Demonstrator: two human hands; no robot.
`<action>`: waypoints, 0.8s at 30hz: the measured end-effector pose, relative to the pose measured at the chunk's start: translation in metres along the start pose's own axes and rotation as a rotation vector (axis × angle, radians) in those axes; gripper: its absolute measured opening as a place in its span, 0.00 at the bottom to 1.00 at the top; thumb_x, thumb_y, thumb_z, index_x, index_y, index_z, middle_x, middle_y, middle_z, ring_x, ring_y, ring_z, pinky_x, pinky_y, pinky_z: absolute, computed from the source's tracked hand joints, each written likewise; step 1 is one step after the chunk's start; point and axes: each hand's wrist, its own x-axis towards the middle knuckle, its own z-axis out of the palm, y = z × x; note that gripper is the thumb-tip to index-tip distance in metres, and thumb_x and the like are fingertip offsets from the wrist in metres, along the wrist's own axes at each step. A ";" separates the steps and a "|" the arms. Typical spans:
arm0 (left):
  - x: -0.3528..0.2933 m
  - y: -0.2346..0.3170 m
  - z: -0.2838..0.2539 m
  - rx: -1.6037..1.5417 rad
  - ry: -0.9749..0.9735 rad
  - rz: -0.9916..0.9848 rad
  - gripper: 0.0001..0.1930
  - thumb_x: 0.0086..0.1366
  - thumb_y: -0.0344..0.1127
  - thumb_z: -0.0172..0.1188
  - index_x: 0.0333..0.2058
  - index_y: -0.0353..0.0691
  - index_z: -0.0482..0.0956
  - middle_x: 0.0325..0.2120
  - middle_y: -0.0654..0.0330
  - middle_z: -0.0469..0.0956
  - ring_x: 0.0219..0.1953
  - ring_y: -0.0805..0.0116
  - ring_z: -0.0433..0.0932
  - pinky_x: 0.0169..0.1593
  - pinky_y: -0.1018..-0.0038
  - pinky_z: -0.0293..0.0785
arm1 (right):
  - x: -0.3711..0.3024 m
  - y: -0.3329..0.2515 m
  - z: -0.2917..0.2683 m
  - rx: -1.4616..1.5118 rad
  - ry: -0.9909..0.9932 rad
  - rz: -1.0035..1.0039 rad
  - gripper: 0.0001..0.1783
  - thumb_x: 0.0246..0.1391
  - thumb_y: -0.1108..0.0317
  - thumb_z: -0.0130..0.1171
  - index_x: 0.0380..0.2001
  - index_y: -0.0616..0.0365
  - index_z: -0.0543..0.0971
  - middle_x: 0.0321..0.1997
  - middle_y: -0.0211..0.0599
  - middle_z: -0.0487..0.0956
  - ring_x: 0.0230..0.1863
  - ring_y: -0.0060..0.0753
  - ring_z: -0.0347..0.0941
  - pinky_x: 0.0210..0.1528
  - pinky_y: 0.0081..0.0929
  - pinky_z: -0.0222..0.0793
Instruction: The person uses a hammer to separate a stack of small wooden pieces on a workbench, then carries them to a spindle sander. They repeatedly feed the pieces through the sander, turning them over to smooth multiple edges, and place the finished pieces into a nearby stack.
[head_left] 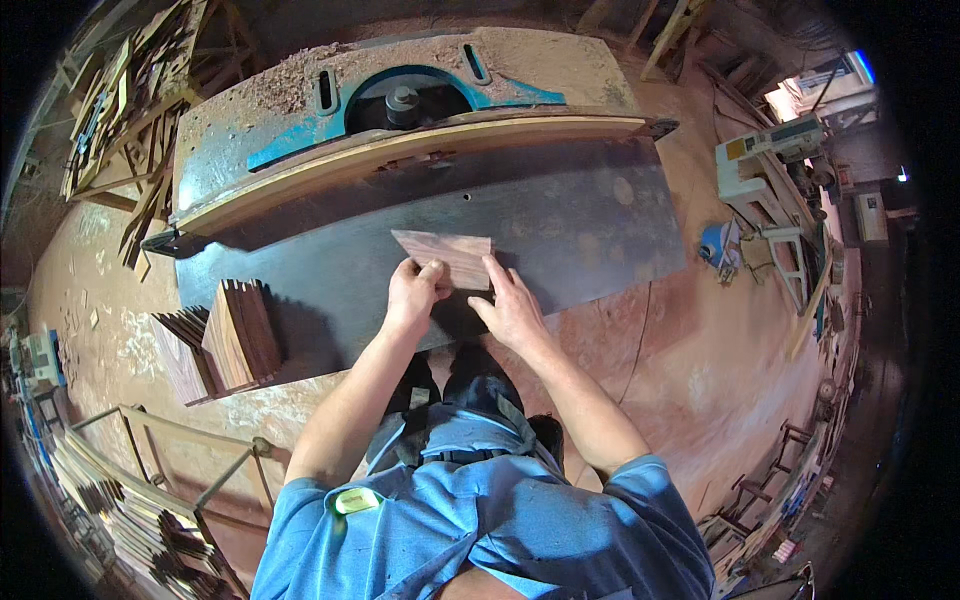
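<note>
A small flat wooden board (455, 258) with a slanted left end is in front of me, over the dark metal machine table (590, 235). My left hand (412, 297) is closed on its near left edge, with the thumb on top and fingers curled. My right hand (512, 312) has its fingers apart, the index finger touching the board's right end and the thumb spread near its lower edge. Beyond the board runs a long wooden fence (540, 130), with a round spindle (402, 105) behind it inside a blue-green guard (300, 140).
Stacked wooden pieces (240, 335) stand at the table's near left corner. Sawdust (280, 80) covers the machine's far side. A metal rack (215, 485) with wood strips is at lower left. To the right are a light-coloured machine (745, 175) and a blue container (718, 243).
</note>
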 end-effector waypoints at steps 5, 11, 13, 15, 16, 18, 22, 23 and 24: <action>0.036 0.001 0.039 0.027 0.039 -0.054 0.10 0.71 0.36 0.55 0.46 0.37 0.74 0.40 0.60 0.78 0.41 0.68 0.78 0.45 0.69 0.78 | 0.046 0.031 -0.029 -0.006 0.045 -0.133 0.32 0.53 0.67 0.66 0.62 0.51 0.69 0.41 0.50 0.73 0.41 0.58 0.75 0.42 0.48 0.73; 0.054 0.017 0.082 0.881 0.229 0.008 0.25 0.66 0.55 0.56 0.27 0.35 0.85 0.16 0.59 0.80 0.21 0.67 0.82 0.31 0.73 0.78 | 0.096 0.084 -0.057 -0.214 0.000 -0.331 0.30 0.52 0.66 0.66 0.60 0.49 0.72 0.38 0.46 0.75 0.42 0.51 0.76 0.42 0.45 0.75; 0.048 0.009 0.093 0.870 0.307 0.027 0.23 0.65 0.53 0.56 0.27 0.35 0.84 0.17 0.59 0.80 0.21 0.68 0.82 0.30 0.72 0.78 | 0.102 0.094 -0.060 -0.224 -0.029 -0.415 0.30 0.52 0.65 0.65 0.60 0.47 0.72 0.37 0.45 0.76 0.43 0.50 0.76 0.43 0.45 0.75; 0.045 0.007 0.106 0.621 0.359 -0.071 0.19 0.66 0.47 0.58 0.29 0.35 0.82 0.20 0.60 0.80 0.20 0.71 0.79 0.26 0.74 0.76 | 0.107 0.098 -0.067 -0.199 -0.051 -0.439 0.29 0.51 0.66 0.67 0.58 0.52 0.74 0.35 0.44 0.75 0.42 0.47 0.76 0.43 0.44 0.75; 0.046 0.003 0.110 0.497 0.386 -0.080 0.18 0.67 0.46 0.59 0.30 0.35 0.82 0.21 0.61 0.79 0.20 0.72 0.78 0.24 0.75 0.75 | 0.109 0.100 -0.068 -0.194 -0.055 -0.463 0.29 0.51 0.66 0.67 0.58 0.52 0.75 0.35 0.44 0.75 0.42 0.47 0.76 0.43 0.44 0.75; 0.050 -0.003 0.117 0.355 0.415 -0.077 0.15 0.68 0.42 0.59 0.31 0.34 0.79 0.24 0.60 0.78 0.20 0.73 0.77 0.22 0.76 0.74 | 0.116 0.109 -0.069 -0.182 -0.051 -0.501 0.27 0.52 0.65 0.65 0.57 0.47 0.74 0.35 0.43 0.77 0.41 0.47 0.77 0.42 0.43 0.75; 0.077 -0.005 0.145 0.268 0.400 -0.074 0.16 0.70 0.42 0.56 0.33 0.32 0.78 0.26 0.59 0.79 0.23 0.71 0.79 0.26 0.75 0.75 | 0.140 0.132 -0.085 -0.151 0.004 -0.478 0.24 0.53 0.65 0.64 0.54 0.49 0.75 0.34 0.41 0.77 0.40 0.48 0.77 0.41 0.44 0.75; 0.085 -0.003 0.154 0.172 0.393 -0.086 0.16 0.70 0.42 0.56 0.32 0.33 0.77 0.25 0.59 0.78 0.23 0.69 0.79 0.26 0.74 0.75 | 0.148 0.136 -0.090 -0.153 0.028 -0.476 0.23 0.54 0.65 0.63 0.54 0.51 0.75 0.33 0.43 0.76 0.38 0.51 0.78 0.39 0.47 0.74; 0.093 -0.001 0.159 0.157 0.386 -0.059 0.15 0.70 0.42 0.56 0.31 0.34 0.77 0.26 0.59 0.78 0.23 0.69 0.79 0.26 0.73 0.75 | 0.156 0.138 -0.096 -0.112 -0.016 -0.424 0.23 0.54 0.65 0.63 0.54 0.52 0.75 0.34 0.44 0.78 0.37 0.52 0.78 0.39 0.48 0.74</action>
